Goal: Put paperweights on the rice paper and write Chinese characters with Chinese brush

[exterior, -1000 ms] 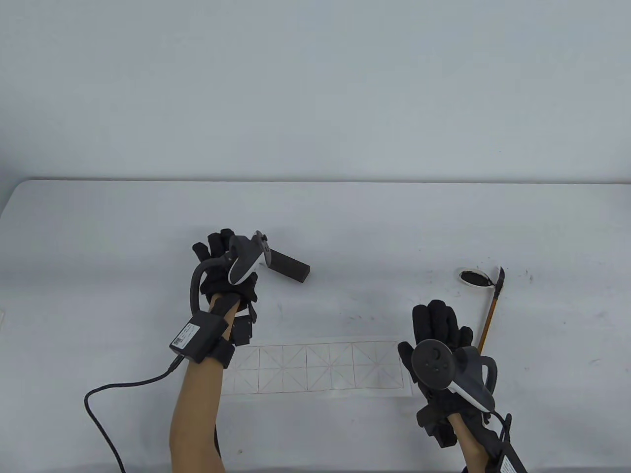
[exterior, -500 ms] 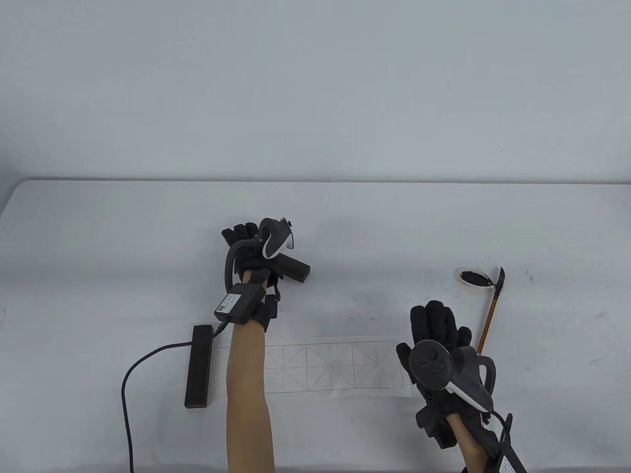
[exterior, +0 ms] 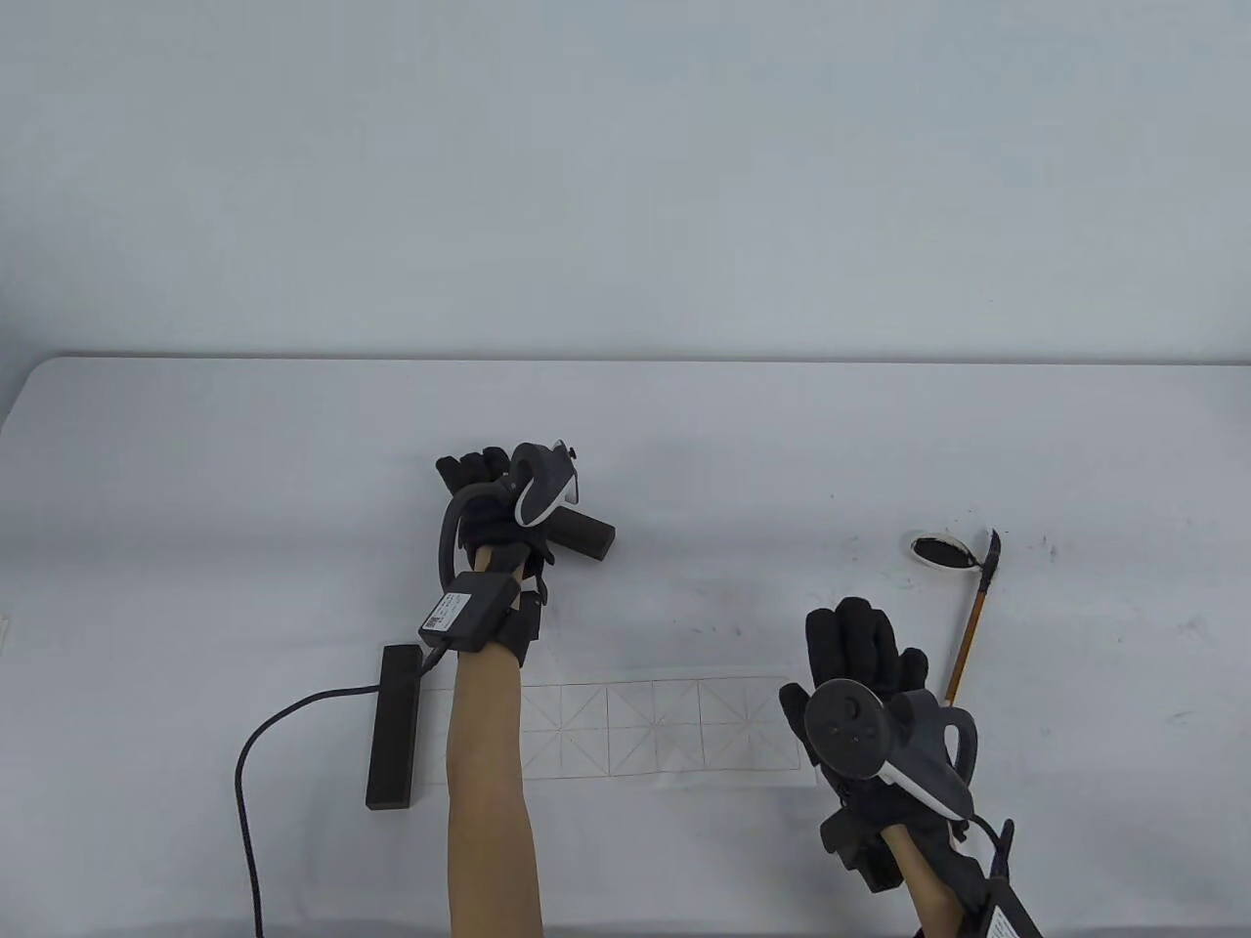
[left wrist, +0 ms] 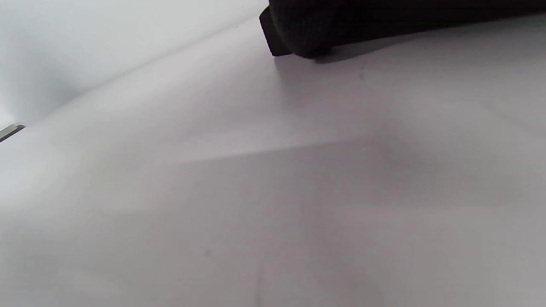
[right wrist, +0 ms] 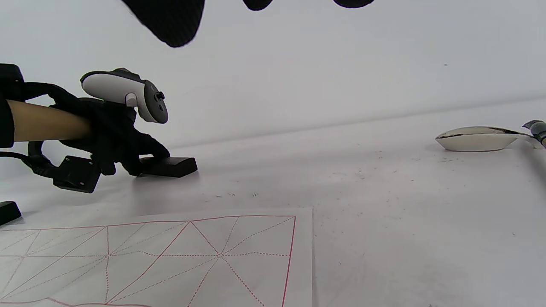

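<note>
A grid-lined rice paper (exterior: 665, 728) (right wrist: 179, 256) lies near the table's front edge. One dark paperweight (exterior: 394, 728) lies across its left end. A second dark paperweight (exterior: 584, 533) (right wrist: 170, 166) lies on the table behind the paper, and my left hand (exterior: 494, 518) (right wrist: 119, 145) grips its left end with curled fingers (left wrist: 341, 25). My right hand (exterior: 860, 655) hovers flat with straight fingers by the paper's right end and holds nothing. The brush (exterior: 970, 625) lies to its right, the tip propped on the ink dish (exterior: 940, 550) (right wrist: 477, 138).
Ink specks mark the white table (exterior: 743, 469) between the paper and the dish. A black cable (exterior: 283, 723) trails from my left wrist off the front edge. A pale wall stands behind the table.
My left hand moved right from beside the paper's left end onto the second paperweight, uncovering the first one on the paper. My right hand drifted slightly left.
</note>
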`<state>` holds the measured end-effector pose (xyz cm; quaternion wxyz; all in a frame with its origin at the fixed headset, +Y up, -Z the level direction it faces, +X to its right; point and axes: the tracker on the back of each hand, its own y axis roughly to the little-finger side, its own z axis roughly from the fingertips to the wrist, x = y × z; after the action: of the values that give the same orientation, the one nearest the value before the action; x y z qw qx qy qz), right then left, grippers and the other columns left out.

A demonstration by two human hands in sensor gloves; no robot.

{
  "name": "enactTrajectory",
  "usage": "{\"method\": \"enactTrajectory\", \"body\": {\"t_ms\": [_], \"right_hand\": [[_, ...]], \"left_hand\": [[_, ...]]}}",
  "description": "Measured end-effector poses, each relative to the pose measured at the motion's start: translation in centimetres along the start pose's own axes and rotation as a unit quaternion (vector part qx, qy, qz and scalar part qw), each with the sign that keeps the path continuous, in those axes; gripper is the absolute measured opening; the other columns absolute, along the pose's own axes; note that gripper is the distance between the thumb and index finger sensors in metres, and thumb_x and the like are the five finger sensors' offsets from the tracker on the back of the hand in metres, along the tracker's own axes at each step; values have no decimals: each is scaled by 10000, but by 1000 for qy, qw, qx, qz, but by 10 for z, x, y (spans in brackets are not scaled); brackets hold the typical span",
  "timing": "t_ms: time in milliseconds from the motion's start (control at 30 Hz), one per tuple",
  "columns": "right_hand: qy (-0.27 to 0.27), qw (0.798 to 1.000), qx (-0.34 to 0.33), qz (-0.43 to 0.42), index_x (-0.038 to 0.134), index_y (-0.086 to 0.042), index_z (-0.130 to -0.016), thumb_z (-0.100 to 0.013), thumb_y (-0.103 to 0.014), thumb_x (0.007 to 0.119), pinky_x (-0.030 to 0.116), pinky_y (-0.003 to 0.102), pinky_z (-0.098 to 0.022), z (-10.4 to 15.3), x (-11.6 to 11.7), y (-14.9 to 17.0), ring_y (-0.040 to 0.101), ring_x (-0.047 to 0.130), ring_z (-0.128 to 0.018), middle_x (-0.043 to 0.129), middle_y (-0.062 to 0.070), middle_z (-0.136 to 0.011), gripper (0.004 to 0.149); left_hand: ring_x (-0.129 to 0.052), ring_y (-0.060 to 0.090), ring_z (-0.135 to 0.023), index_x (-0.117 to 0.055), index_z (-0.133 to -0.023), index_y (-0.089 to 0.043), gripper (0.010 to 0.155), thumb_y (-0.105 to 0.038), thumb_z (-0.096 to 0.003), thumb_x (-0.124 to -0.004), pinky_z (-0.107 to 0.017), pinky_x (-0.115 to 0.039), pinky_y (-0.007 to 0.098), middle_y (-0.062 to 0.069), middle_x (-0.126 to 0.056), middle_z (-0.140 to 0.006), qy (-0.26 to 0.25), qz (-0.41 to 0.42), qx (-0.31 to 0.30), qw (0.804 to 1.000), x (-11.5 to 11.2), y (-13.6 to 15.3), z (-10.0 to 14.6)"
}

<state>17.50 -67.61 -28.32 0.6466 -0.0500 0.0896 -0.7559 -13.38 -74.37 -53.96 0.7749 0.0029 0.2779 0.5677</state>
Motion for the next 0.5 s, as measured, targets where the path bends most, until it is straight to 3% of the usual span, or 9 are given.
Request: {"method": "enactTrajectory", "body": {"t_ms": [167, 267, 500], "right_hand": [[-2, 1000, -5, 3, 244, -6, -1103, -589, -359, 625, 324, 778, -635, 0, 1, -3, 541, 242, -1028, 127, 330, -1108, 731], [-1, 1000, -11, 5, 241, -9, -1103, -588, -359, 626, 325, 777, -635, 1, 2, -6, 541, 243, -1029, 127, 328, -1109, 732], [21, 999, -28, 7, 244, -9, -1102, -588, -359, 627, 330, 775, -637, 4, -1, -10, 535, 248, -1031, 128, 325, -1110, 731]], "left_hand": [[-180, 107, -1276, -320, -1081, -607, 694, -326, -565, -687, -906, -32, 458, -185, -114, -1276, -45, 11, -38, 998, 3, 12, 14], [-336, 127, -1263, -364, -1099, -553, 698, -319, -536, -704, -912, -124, 451, -169, -276, -1277, -78, 34, -79, 993, 4, 23, 27], [-658, 196, -1137, -486, -1122, -417, 704, -354, -468, -738, -900, -295, 471, -114, -577, -1188, -205, 34, -179, 962, 0, 43, 75]]}}
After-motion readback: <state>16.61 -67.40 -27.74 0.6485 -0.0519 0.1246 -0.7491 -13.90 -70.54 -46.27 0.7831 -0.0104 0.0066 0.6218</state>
